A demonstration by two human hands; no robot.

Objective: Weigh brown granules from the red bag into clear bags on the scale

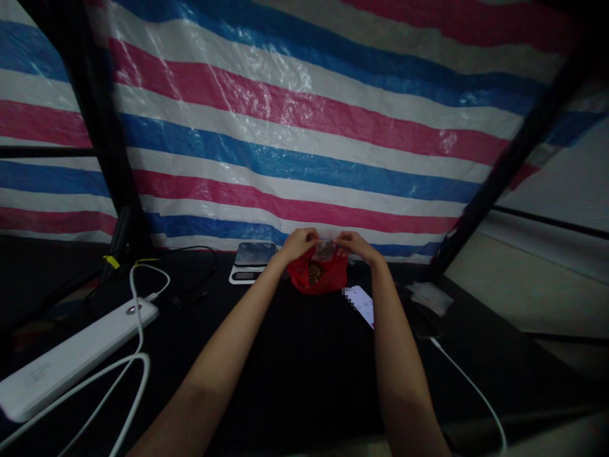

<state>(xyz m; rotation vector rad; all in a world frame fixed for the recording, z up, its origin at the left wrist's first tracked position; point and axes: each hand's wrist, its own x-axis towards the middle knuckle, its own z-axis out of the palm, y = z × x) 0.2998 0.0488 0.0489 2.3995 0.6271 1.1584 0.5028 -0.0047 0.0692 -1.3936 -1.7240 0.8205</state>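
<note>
A small clear plastic bag (325,251) with dark contents at its bottom is pinched at its top edge by both hands. My left hand (301,243) has its fingers closed on the left corner, and my right hand (353,244) grips the right one. Right behind and below it sits an open red plastic bag (328,282), with small brown grain-like pieces (315,273) inside. The clear bag hangs over the red bag's mouth. A kitchen scale (254,255) with a grey plate and white body stands left of the red bag, partly covered by my left arm.
A lit phone (361,304) lies by my right forearm. Further right are small clear bags (431,297), a dark device (425,324) and a white cable (471,384). A white power bank-like block (76,352) with looping cables lies left. Striped sheeting (295,158) closes the back of the black table.
</note>
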